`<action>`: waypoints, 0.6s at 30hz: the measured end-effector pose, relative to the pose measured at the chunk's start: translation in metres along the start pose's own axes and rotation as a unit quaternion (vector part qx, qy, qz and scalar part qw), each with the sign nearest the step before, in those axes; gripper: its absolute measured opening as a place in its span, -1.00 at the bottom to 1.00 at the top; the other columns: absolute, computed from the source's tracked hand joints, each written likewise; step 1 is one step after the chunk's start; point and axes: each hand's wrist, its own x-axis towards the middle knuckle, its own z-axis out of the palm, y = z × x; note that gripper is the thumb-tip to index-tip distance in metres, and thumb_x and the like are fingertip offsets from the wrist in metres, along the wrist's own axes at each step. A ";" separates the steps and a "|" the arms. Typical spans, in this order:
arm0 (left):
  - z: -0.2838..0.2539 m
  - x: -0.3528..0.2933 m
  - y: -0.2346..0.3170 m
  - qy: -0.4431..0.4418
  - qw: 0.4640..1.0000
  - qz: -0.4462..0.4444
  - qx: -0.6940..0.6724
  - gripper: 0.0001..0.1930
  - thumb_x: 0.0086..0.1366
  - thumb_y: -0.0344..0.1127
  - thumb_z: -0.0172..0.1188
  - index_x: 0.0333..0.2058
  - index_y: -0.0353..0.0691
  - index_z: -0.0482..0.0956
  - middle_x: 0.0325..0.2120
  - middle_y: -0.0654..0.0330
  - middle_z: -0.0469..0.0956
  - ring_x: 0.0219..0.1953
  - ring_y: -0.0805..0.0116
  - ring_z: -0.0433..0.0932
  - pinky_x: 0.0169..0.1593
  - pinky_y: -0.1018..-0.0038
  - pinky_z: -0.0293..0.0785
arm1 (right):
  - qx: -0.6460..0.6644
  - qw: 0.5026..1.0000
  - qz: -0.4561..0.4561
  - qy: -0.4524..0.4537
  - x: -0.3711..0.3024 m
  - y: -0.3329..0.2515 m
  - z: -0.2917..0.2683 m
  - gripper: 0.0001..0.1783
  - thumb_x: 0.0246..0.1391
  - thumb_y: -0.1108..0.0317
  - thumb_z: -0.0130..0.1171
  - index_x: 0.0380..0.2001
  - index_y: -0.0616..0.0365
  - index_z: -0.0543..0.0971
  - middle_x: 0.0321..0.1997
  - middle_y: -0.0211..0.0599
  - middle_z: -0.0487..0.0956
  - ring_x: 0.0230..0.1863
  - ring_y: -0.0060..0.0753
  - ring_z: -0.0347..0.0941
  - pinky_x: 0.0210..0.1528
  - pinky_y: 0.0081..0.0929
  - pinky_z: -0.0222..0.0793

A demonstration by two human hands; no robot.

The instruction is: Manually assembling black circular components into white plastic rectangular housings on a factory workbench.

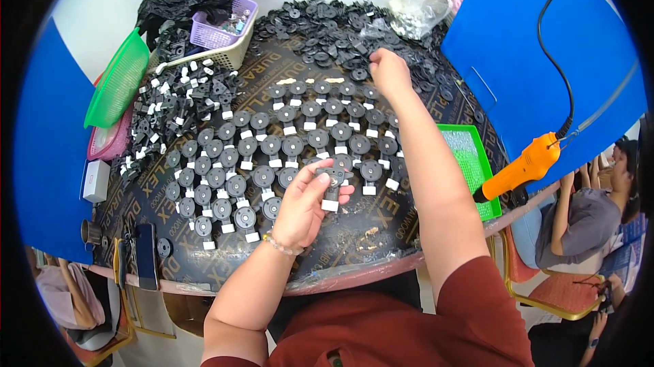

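My left hand point(304, 207) is closed around a black plastic part with a white tab point(331, 190), held up over the table with the tab pointing toward me. Far ahead, my right hand point(391, 73) is at the near edge of a heap of loose black discs point(327, 23). Its fingers are curled together, and whatever may be between them is hidden. Between and around my arms lie rows of black round-topped parts with white tabs point(271, 146), mostly disc side up.
A pile of black and white pieces point(177, 101) lies at left, by a cream basket point(235, 57), purple basket point(211, 32) and green basket point(122, 84). An orange electric screwdriver point(528, 163) hangs at right over a green tray point(492, 210). A phone point(146, 256) lies near left.
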 end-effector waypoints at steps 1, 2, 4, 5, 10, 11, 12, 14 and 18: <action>0.002 0.001 0.004 -0.002 0.999 -0.006 -0.041 -0.63 0.46 -0.36 -0.10 0.18 -0.36 0.27 -0.01 -0.06 0.52 -0.11 0.17 0.62 -0.04 0.33 0.59 | -0.041 0.999 0.017 -0.024 0.017 0.020 0.013 -0.78 0.09 0.37 0.04 -0.28 0.16 0.65 -0.19 0.07 0.64 -0.08 0.14 0.56 -0.02 -0.05 0.46; 0.000 -0.002 0.006 -0.006 0.999 0.001 -0.052 -0.62 0.48 -0.35 -0.17 0.19 -0.37 0.26 -0.01 -0.06 0.52 -0.08 0.12 0.61 -0.01 0.29 0.58 | -0.053 0.995 0.069 -0.045 0.027 0.030 0.026 -0.74 0.13 0.37 0.00 -0.22 0.11 0.65 -0.13 0.05 0.63 -0.04 0.13 0.55 0.02 -0.07 0.45; 0.000 -0.002 0.006 -0.004 0.999 0.008 -0.044 -0.63 0.47 -0.38 -0.17 0.19 -0.38 0.25 -0.01 -0.07 0.51 -0.06 0.11 0.60 0.01 0.28 0.57 | -0.068 0.992 0.084 -0.057 0.038 0.061 0.050 -0.71 0.14 0.39 0.00 -0.13 0.08 0.64 -0.07 0.05 0.62 0.02 0.10 0.54 0.07 -0.10 0.44; 0.002 0.000 0.004 -0.009 0.999 0.006 -0.051 -0.63 0.46 -0.40 -0.17 0.19 -0.38 0.25 -0.01 -0.06 0.51 -0.07 0.11 0.60 0.01 0.27 0.57 | -0.099 0.990 0.063 -0.085 0.043 0.085 0.057 -0.66 0.11 0.41 0.05 -0.04 0.02 0.61 -0.02 0.01 0.61 0.05 0.06 0.53 0.11 -0.13 0.43; -0.007 -0.004 0.006 0.031 0.997 0.036 -0.055 -0.65 0.46 -0.40 -0.14 0.16 -0.36 0.30 -0.01 -0.05 0.51 -0.02 0.11 0.59 0.04 0.29 0.58 | -0.121 0.982 0.046 -0.138 0.038 0.069 0.074 -0.69 0.06 0.36 0.18 -0.09 -0.06 0.67 -0.07 -0.09 0.64 0.00 -0.04 0.57 0.06 -0.16 0.48; -0.005 -0.004 0.006 0.033 0.997 0.038 -0.056 -0.66 0.46 -0.39 -0.14 0.16 -0.35 0.30 -0.02 -0.05 0.52 -0.02 0.12 0.59 0.04 0.29 0.58 | -0.112 0.988 0.052 -0.097 0.038 0.069 0.069 -0.76 0.05 0.34 0.19 -0.20 -0.02 0.70 -0.16 -0.07 0.66 -0.07 -0.03 0.59 0.02 -0.16 0.50; -0.003 -0.004 0.006 0.034 0.997 0.040 -0.056 -0.66 0.46 -0.39 -0.14 0.15 -0.34 0.31 -0.03 -0.05 0.52 -0.02 0.13 0.60 0.04 0.30 0.58 | -0.092 0.994 0.030 -0.053 0.041 0.068 0.064 -0.77 0.04 0.35 0.18 -0.22 0.01 0.70 -0.21 -0.06 0.66 -0.11 -0.01 0.60 0.00 -0.15 0.50; -0.001 0.000 0.005 0.027 0.997 0.047 -0.053 -0.67 0.47 -0.38 -0.14 0.14 -0.33 0.32 -0.03 -0.05 0.52 -0.02 0.15 0.59 0.04 0.31 0.58 | -0.041 0.998 -0.023 0.032 0.051 0.065 0.051 -0.79 0.02 0.32 0.20 -0.28 0.10 0.70 -0.32 -0.01 0.65 -0.22 0.06 0.60 -0.08 -0.13 0.51; -0.004 -0.001 0.008 0.043 0.996 0.049 -0.062 -0.69 0.48 -0.39 -0.16 0.12 -0.32 0.32 -0.03 -0.08 0.52 -0.02 0.14 0.59 0.06 0.31 0.56 | 0.395 0.907 0.136 -0.062 0.043 -0.018 0.026 -0.70 0.09 0.48 0.23 -0.09 0.37 0.57 -0.31 -0.19 0.66 -0.38 -0.49 0.60 -0.38 -0.57 0.50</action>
